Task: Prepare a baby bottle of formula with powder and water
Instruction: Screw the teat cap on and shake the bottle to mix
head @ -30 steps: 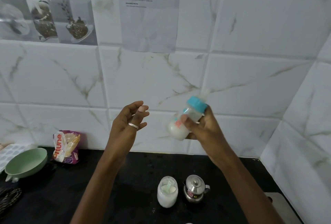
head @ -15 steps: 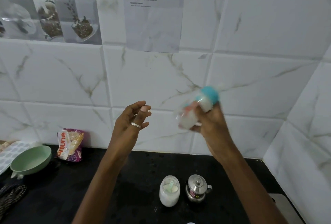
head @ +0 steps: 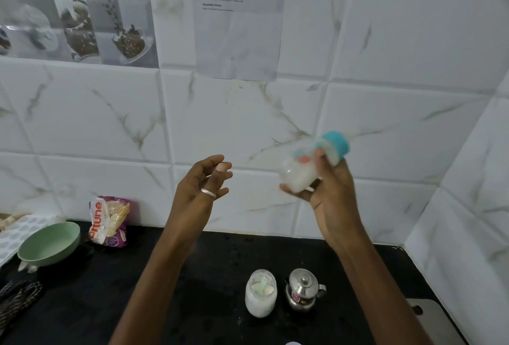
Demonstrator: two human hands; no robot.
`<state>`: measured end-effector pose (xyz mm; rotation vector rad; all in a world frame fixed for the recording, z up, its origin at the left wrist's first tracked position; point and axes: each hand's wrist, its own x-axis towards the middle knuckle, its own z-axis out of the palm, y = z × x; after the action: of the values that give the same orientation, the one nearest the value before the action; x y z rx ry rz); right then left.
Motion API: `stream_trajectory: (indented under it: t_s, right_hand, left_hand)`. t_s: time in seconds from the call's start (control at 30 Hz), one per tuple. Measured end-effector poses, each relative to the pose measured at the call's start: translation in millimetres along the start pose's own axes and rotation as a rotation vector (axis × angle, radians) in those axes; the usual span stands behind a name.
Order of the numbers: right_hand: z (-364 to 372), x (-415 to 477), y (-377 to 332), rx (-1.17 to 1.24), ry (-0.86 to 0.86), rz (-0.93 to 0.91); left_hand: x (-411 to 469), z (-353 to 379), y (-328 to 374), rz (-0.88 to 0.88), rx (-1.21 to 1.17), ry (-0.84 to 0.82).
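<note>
The right hand was wrapped round the baby bottle, tilted up in the air by the wall, its blue cap on and white milk inside. It looked blurry, so this was likely the shaking step. The left hand was up near it, fingers loosely bent, holding nothing. Down on the black surface stood the powder jar and the steel pot side by side. Next the milk likely needs a check for lumps, then a gentle set-down.
</note>
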<state>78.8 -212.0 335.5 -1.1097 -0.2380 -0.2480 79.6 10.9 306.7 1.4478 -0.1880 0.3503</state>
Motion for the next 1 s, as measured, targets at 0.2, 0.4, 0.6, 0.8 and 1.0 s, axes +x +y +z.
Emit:
stream_trajectory:
  t_s: [0.2,0.4,0.6,0.8,1.0]
  right_hand:
    - [1.7,-7.7,8.0,-0.306,-0.188,0.084]
    - [5.4,-6.0,4.2,-0.176,-0.075,0.041]
    - [2.9,-4.9,1.5,-0.040,-0.001,0.013]
    - [3.3,-11.9,6.1,-0.315,-0.207,0.065]
    - [3.8,-4.0,0.5,-0.102,-0.047,0.011]
  left_hand:
    - [1.3,-1.6,2.9,0.000,-0.003,0.002]
    - [-1.8,-2.0,2.7,-0.006,-0.004,0.003]
    - [-3.0,-0.3,2.2,0.000,0.001,-0.013]
    - [-2.6,-2.1,3.1,0.004,0.002,-0.008]
    - [-5.1,-5.4,5.3,0.005,-0.003,-0.003]
